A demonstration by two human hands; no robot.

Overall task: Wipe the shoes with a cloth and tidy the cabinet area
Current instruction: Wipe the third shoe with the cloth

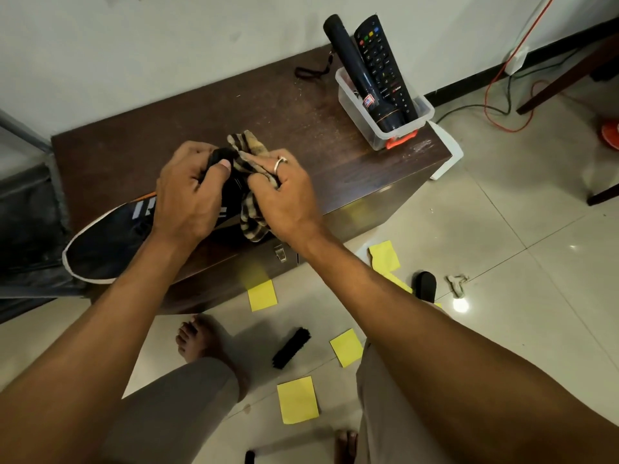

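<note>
One shoe (110, 242), one cloth (252, 225), one brush (291, 347)

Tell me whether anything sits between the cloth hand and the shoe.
Nothing visible does. The right hand holds the striped cloth straight against the black shoe, which the left hand grips on the cabinet top.

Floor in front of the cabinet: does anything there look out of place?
Yes. Several yellow paper sheets lie scattered on the tiles, and a black brush lies loose among them.
</note>
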